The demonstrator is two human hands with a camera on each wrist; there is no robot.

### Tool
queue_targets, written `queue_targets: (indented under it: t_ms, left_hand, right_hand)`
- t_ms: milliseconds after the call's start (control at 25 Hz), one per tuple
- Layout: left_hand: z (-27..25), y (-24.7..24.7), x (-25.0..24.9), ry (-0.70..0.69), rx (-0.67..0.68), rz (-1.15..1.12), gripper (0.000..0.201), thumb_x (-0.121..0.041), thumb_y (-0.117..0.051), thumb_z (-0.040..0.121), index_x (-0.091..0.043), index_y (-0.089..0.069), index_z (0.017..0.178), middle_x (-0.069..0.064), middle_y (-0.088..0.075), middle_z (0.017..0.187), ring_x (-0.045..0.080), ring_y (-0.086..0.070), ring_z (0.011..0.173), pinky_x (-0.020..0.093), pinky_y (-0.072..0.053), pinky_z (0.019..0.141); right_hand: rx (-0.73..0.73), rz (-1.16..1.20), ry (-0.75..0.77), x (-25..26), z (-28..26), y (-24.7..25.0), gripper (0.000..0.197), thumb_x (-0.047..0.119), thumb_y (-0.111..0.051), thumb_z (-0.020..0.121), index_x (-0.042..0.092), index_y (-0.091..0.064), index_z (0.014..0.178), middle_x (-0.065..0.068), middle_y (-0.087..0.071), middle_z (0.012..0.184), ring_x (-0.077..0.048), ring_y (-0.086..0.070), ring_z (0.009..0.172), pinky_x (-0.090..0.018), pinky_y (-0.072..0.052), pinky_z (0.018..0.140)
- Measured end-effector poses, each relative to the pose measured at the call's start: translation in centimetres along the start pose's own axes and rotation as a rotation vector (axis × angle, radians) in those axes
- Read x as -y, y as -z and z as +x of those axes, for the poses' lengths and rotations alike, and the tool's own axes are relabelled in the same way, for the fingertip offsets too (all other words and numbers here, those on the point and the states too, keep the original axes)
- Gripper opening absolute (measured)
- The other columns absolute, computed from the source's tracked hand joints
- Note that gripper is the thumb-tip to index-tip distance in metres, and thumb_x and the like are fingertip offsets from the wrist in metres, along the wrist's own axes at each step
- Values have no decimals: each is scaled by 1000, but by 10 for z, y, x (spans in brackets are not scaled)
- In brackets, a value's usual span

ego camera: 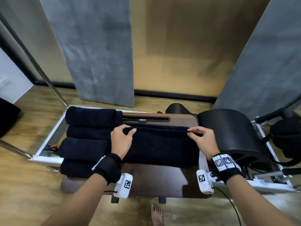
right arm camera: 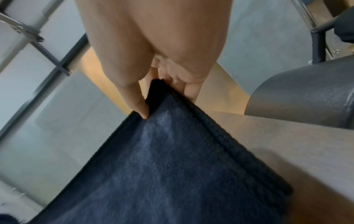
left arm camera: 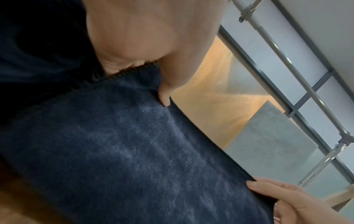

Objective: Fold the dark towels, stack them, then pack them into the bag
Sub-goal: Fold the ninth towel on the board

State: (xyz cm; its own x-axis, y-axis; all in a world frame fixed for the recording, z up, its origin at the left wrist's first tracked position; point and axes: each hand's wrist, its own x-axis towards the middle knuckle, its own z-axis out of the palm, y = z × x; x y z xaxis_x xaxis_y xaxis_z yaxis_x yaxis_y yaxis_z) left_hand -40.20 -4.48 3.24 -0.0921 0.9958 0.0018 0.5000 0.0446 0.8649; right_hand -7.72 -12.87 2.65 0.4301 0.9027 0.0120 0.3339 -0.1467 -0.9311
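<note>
A dark navy towel (ego camera: 161, 144) lies spread over the brown tabletop (ego camera: 156, 181), its far edge lifted. My left hand (ego camera: 125, 132) pinches the far left corner, thumb on top of the towel (left arm camera: 134, 151). My right hand (ego camera: 193, 133) pinches the far right corner; in the right wrist view the towel (right arm camera: 162, 166) hangs down from the fingers (right arm camera: 141, 109). Several folded dark towels (ego camera: 86, 137) lie in a row on the left side of the table. No bag can be identified with certainty.
A black curved padded seat (ego camera: 228, 131) stands right of the table on a white metal frame (ego camera: 267, 178). A dark bundle (ego camera: 286, 137) sits at the far right. Grey panels (ego camera: 97, 51) lean against the wall behind. A bare foot (ego camera: 156, 214) is on the wooden floor.
</note>
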Motion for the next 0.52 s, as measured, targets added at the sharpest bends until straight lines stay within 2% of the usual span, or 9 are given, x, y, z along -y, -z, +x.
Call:
queue_targets:
  t_ms: [80, 160, 280, 360, 440, 520]
  left_hand:
    - [17, -14, 1, 89, -1, 46, 13, -26, -79, 94, -17, -77, 103, 7, -74, 107, 24, -59, 117, 27, -40, 96]
    - [32, -29, 4, 154, 2, 75, 15, -23, -77, 96, -14, -76, 107, 14, -72, 113, 32, -58, 121, 32, -43, 98]
    - [47, -48, 9, 248, 9, 107, 17, -20, -71, 99, -11, -71, 114, 20, -66, 121, 35, -55, 123, 33, -41, 97]
    - [51, -56, 12, 275, 3, 139, 20, -17, -66, 101, -10, -67, 120, 20, -61, 126, 36, -53, 125, 34, -41, 97]
    - [50, -60, 14, 180, -5, 166, 33, -13, -64, 102, -8, -59, 134, 17, -53, 137, 35, -52, 130, 38, -41, 105]
    - [43, -64, 14, 11, 1, 224, 50, -15, -65, 100, -7, -50, 147, 11, -43, 151, 30, -48, 138, 40, -37, 115]
  right_hand:
    - [-16, -6, -37, -6, 25, -8, 15, 3, -83, 83, 16, -81, 88, 3, -79, 92, -4, -72, 90, -34, -56, 96]
    - [-23, -4, -83, -15, 47, -15, 18, 0, -84, 81, 17, -79, 87, 4, -78, 93, -3, -72, 91, -35, -54, 100]
    - [-33, -31, -173, -29, 70, -21, 20, 1, -85, 80, 18, -78, 90, 1, -77, 98, -13, -72, 100, -36, -54, 100]
    - [-56, -92, -216, -37, 77, -22, 21, 1, -84, 81, 17, -78, 92, -2, -76, 97, -21, -72, 99, -35, -56, 96]
    - [-93, -197, -177, -38, 75, -21, 21, 0, -82, 82, 15, -77, 95, -2, -74, 94, -23, -72, 93, -34, -57, 92]
    - [-132, -309, -10, -37, 69, -21, 21, -4, -76, 83, 13, -76, 96, -2, -69, 96, -20, -68, 90, -36, -57, 89]
